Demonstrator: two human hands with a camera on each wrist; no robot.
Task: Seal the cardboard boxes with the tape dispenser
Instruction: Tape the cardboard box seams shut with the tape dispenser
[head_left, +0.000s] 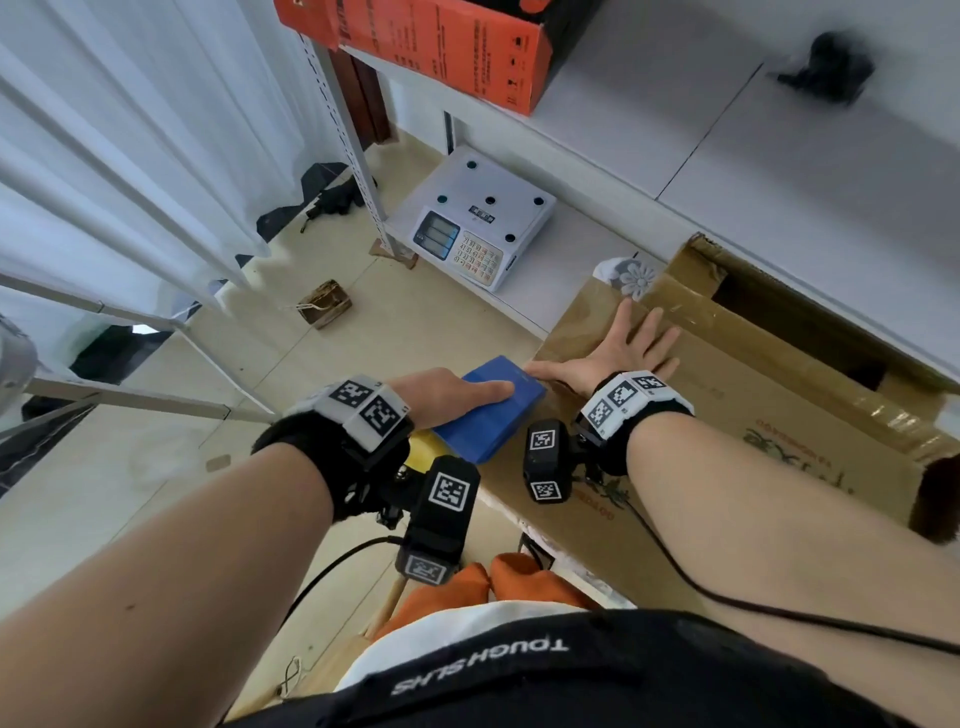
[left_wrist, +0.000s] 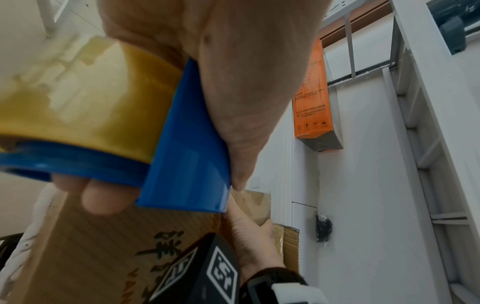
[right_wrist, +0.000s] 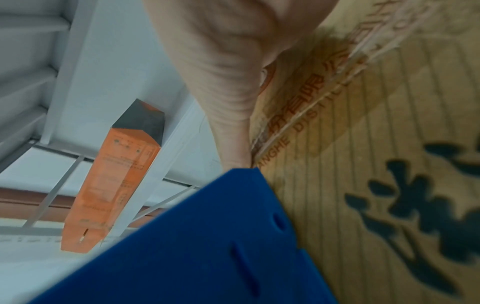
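Both hands: left (head_left: 447, 392) grips tape dispenser (head_left: 491, 410) at box (head_left: 727, 415) edge; right (head_left: 618, 348) flat, open.

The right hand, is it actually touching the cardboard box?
Touching. The head view shows the right hand lying flat, fingers spread, on the cardboard box top; the right wrist view shows its palm on the printed cardboard.

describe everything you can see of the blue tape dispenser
The tape dispenser is smooth blue plastic with a flat, wedge-shaped guard and a roll of yellowish-brown tape mounted behind it. The left hand grips it, index finger laid along the top, other fingers curled beneath. Its front edge meets the near corner of the cardboard box, beside the right hand's thumb.
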